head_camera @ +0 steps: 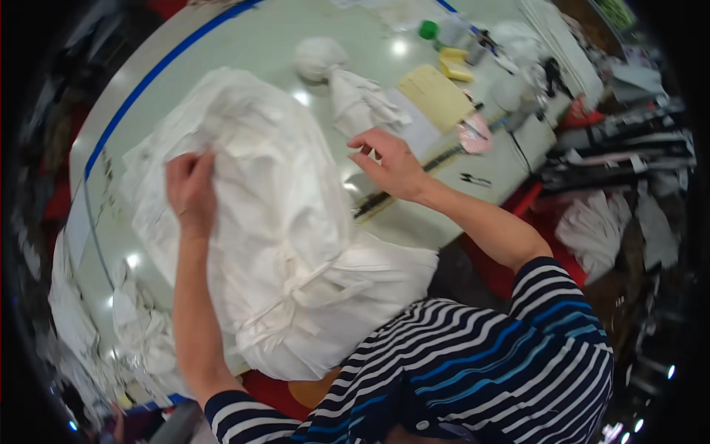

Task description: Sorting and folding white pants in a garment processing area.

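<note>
A large white cloth garment [260, 205] lies bunched before me, with a gathered seam and tie-like strips near my body. Its lower end hangs over the table's near edge against my striped shirt. My left hand [191, 191] pinches the cloth on its upper left part, thumb and fingers closed together. To the right of the garment, my right hand [388, 164] is raised, its fingers curled and thumb a little apart, with nothing visible between them. Beyond that hand sits a white cloth bundle [321, 58], knotted into a ball at one end.
On the pale table [383, 233] lie a dark ruler strip [371, 205], small thread snips [475, 179], a yellowish card [435, 97], a pink pincushion-like piece [474, 134] and a green-capped bottle [428, 30]. More white cloth [141, 322] lies at left. Stacked garments [615, 150] stand at right.
</note>
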Demonstrator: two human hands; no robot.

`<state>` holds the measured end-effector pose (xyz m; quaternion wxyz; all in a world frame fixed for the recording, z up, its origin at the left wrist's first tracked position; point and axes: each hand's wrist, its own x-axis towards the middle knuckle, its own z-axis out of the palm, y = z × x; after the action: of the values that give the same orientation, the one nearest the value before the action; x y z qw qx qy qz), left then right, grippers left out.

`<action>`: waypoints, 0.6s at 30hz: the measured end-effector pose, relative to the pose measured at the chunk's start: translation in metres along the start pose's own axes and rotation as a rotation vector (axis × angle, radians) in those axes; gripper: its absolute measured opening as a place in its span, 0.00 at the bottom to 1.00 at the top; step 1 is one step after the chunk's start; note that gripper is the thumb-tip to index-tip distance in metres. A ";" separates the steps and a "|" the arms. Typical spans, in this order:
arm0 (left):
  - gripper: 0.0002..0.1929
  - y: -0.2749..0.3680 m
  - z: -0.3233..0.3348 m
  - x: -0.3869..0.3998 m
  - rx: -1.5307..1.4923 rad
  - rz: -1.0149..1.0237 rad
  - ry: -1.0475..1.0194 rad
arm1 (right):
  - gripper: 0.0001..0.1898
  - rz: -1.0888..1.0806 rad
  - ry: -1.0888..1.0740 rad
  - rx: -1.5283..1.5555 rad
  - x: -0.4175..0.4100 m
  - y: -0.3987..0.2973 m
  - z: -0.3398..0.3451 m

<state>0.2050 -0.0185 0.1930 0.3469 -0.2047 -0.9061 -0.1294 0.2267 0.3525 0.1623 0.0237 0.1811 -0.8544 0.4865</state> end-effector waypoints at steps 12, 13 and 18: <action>0.08 0.000 -0.025 0.002 -0.472 -0.651 0.017 | 0.17 0.285 0.158 -0.850 -0.210 0.196 -0.143; 0.08 0.008 -0.025 0.004 -0.500 -0.700 -0.022 | 0.17 0.269 0.140 -0.872 -0.217 0.200 -0.147; 0.08 0.017 -0.040 0.008 -0.500 -0.699 0.010 | 0.12 0.324 0.047 -0.728 -0.213 0.199 -0.137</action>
<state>0.2301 -0.0163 0.2294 0.2261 0.0376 -0.8600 -0.4558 0.3412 0.6203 0.0243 0.0290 0.0127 -0.9877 0.1533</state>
